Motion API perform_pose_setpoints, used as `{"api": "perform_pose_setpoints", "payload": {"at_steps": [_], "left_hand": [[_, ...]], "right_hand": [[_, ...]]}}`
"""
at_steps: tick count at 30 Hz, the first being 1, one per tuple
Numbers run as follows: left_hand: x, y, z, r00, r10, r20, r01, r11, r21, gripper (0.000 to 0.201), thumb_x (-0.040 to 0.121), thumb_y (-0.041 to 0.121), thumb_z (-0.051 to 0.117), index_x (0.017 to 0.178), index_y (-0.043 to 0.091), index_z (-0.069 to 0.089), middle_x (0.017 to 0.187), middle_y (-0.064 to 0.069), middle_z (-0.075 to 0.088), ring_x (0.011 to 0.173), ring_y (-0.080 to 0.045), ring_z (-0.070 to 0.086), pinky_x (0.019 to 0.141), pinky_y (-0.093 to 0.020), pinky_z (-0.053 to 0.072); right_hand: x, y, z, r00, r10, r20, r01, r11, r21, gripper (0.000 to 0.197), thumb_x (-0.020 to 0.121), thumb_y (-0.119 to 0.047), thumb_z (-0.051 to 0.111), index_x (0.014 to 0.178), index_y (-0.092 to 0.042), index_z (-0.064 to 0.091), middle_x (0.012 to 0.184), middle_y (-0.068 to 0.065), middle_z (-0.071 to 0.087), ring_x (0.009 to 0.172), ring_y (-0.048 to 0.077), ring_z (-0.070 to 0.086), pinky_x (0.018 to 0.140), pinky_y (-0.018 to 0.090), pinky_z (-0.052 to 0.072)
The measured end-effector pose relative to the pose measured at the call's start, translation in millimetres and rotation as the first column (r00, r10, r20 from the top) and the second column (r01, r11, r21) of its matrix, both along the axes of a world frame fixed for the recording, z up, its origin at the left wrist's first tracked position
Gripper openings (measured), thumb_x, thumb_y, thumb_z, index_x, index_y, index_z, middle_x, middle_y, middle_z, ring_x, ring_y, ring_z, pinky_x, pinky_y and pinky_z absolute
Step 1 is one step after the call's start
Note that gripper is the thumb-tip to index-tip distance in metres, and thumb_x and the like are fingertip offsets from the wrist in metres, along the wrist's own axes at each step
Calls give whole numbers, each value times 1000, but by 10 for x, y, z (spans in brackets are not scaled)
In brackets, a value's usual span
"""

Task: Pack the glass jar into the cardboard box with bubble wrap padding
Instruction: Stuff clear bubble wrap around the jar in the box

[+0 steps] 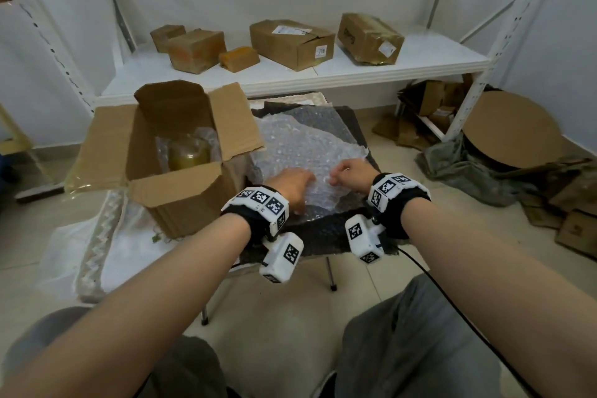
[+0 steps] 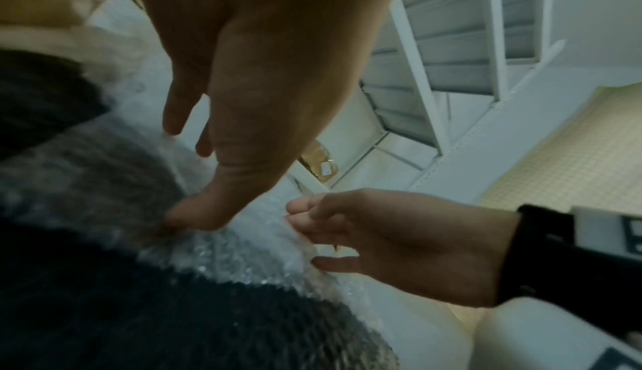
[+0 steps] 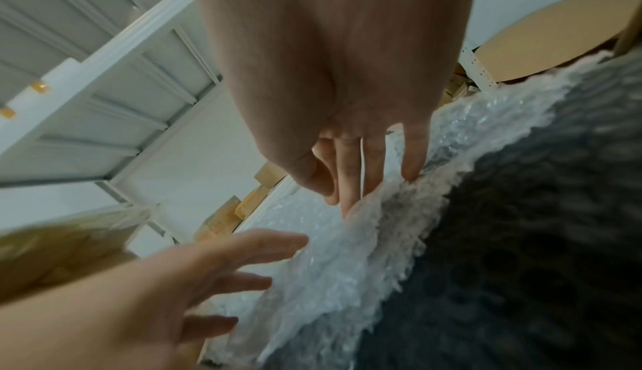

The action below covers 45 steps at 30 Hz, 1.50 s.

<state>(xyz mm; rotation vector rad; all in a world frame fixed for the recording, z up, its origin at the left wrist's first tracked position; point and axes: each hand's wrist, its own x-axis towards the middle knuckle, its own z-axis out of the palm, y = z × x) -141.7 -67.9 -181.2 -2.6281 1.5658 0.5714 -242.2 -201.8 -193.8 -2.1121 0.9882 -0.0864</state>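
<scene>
Your arms reach forward side by side over a low counter (image 1: pixel 323 229) with a dark cover. Behind it runs a white shelf (image 1: pixel 420 61) carrying several closed cartons.

The box (image 1: pixel 181 197) stands on the counter's left side, mouth up, all four flaps splayed outward. Inside it the jar (image 1: pixel 189 152) stands upright, long axis vertical, clear glass with a yellowish tint, with some clear padding tucked around it.

The wrap (image 1: pixel 307 142) lies spread flat on the dark cover just right of the box, a crinkled clear sheet with ragged edges, its longer side running away from you.

Your left hand (image 1: pixel 292 186) lies palm down on the wrap's near part, fingers spread and fairly straight, thumb tip pressing the sheet; that grip is released, clasping nothing. Your right hand (image 1: pixel 350 173) hovers just right of it, knuckles up, fingers curled. In the right wrist view its fingertips (image 3: pixel 349 205) meet the wrap's raised edge; whether that grip actually pinches the sheet, you cannot tell.
</scene>
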Motion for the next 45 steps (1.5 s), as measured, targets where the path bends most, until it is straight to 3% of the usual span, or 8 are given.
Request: {"api": "perform_pose_setpoints", "payload": {"at_steps": [5, 9, 13, 20, 24, 29, 38, 45], "left_hand": [[2, 85, -244, 989, 69, 128, -48, 986, -159, 65, 77, 30, 75, 138, 28, 50, 134, -6, 58, 126, -30, 48, 102, -43, 43], [1, 112, -281, 988, 150, 35, -131, 937, -323, 20, 89, 29, 62, 106, 22, 71, 106, -8, 72, 105, -29, 64, 90, -43, 51], [34, 152, -304, 946, 224, -233, -307, 849, -429, 27, 93, 28, 56, 79, 11, 71, 84, -13, 71, 90, -33, 67, 82, -40, 52], [-164, 286, -160, 814, 160, -558, -531, 596, -602, 29, 102, 20, 43, 96, 20, 72, 116, -3, 69, 111, -19, 59, 94, -27, 42], [-337, 379, -111, 731, 43, -681, -601, 513, -613, 27, 103, 22, 43, 92, 15, 66, 97, 2, 67, 96, -10, 60, 82, -23, 39], [-428, 498, -297, 544, 7, -839, -732, 492, -471, 24, 102, 29, 43, 102, 21, 66, 112, -1, 69, 108, -14, 64, 97, -33, 48], [-396, 588, -454, 312, 70, -947, -841, 484, -241, 21, 96, 24, 51, 82, 17, 65, 94, -10, 67, 88, -24, 63, 75, -33, 47], [-343, 706, -519, 324, 119, -939, -902, 339, -268, 15, 96, 18, 58, 97, 11, 70, 66, 7, 65, 56, -3, 61, 56, -19, 47]], "right_hand": [[-51, 47, -135, 990, -94, 102, 86, 993, 87, 17, 90, -20, 64, 73, -22, 62, 107, 9, 72, 106, 24, 65, 101, 39, 48], [-81, 123, -200, 914, -311, 260, 246, 935, 256, 21, 90, -12, 59, 72, -23, 63, 96, 8, 75, 102, 26, 68, 96, 43, 52], [-189, 142, -260, 720, -569, 397, 416, 812, 410, 21, 88, -12, 56, 74, -25, 64, 97, 6, 74, 104, 27, 67, 99, 43, 50], [-398, 287, -211, 330, -825, 458, 464, 564, 683, 23, 94, -5, 42, 112, -13, 55, 93, 2, 58, 80, 13, 58, 67, 22, 48], [-452, 578, -167, 450, -739, 500, 40, 577, 816, 34, 99, -21, 53, 131, -14, 45, 130, 13, 55, 117, 26, 59, 102, 39, 49], [-496, 753, -217, 549, -628, 552, -311, 459, 832, 66, 92, -55, 55, 146, -19, 42, 137, 14, 57, 125, 30, 58, 107, 50, 45], [-403, 643, -408, 592, -666, 454, -313, 329, 891, 67, 85, -14, 66, 146, -2, 39, 141, 21, 53, 131, 34, 52, 114, 47, 36], [-323, 637, -583, 494, -752, 437, -209, 385, 899, 70, 78, 3, 71, 142, -4, 44, 136, 20, 58, 123, 35, 59, 106, 51, 45]]}}
